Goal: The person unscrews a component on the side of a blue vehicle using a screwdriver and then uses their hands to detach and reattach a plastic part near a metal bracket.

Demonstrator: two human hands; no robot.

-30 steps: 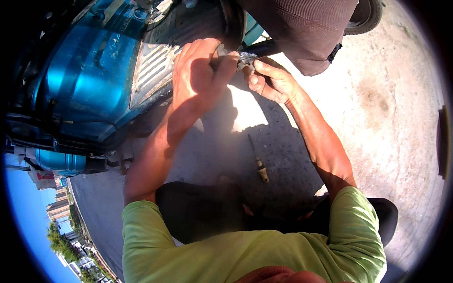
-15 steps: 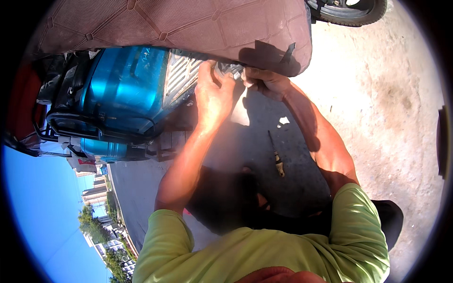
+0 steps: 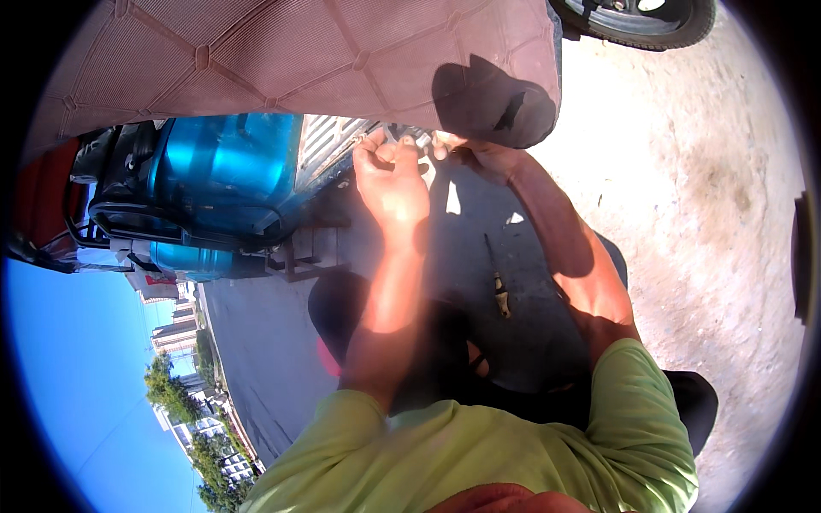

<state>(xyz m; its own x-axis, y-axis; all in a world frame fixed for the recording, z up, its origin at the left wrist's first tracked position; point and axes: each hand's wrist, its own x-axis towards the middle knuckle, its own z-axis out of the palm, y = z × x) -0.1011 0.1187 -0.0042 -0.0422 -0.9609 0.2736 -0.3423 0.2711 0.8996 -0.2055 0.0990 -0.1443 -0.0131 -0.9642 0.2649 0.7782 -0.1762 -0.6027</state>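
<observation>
My left hand (image 3: 393, 181) reaches up with its fingers curled around a small metal part (image 3: 419, 137) at the lower edge of a brown quilted seat (image 3: 299, 60). My right hand (image 3: 469, 154) meets it from the right, in the seat's shadow, and its fingertips pinch the same part. Just left of the hands is a ribbed grey panel (image 3: 329, 141) on a shiny blue vehicle body (image 3: 222, 167). Both forearms are bare, and my sleeves are yellow-green.
A screwdriver (image 3: 500, 295) with a yellow handle lies on the shaded ground between my arms. A black tyre (image 3: 641, 21) stands at the top right. Pale sunlit concrete (image 3: 710, 222) spreads to the right. My dark trousers show below the arms.
The view has swung, so the brown seat now fills the top. Both hands stay together at the metal part, now close under the seat's edge.
</observation>
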